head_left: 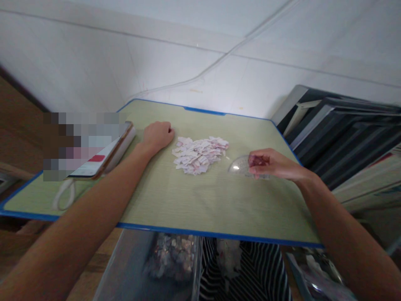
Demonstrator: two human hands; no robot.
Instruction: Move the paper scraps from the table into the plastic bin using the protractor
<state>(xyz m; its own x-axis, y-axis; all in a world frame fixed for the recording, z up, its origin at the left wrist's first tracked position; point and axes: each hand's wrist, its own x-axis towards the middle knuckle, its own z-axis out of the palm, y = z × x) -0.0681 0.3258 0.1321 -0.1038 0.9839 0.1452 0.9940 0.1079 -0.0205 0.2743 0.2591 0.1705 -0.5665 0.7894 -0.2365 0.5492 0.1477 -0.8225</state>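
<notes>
A view over the worktop (194,205)

I set my clock at its middle. Beyond its near edge I see a tub (130,271) at six and a striped bag (263,271) at five. A device (94,165) rests at nine, clear of the paper pile (199,155), which sits near the centre, I judge so both hands can reach it. The left hand (158,136) lies at eleven, fingers curled on the surface, perhaps just propped; whether it holds anything I cannot tell. At three, the right hand (266,163) has its grip closed on a clear plate (237,165), just beside the pile, apparently pinched to steady it.
</notes>
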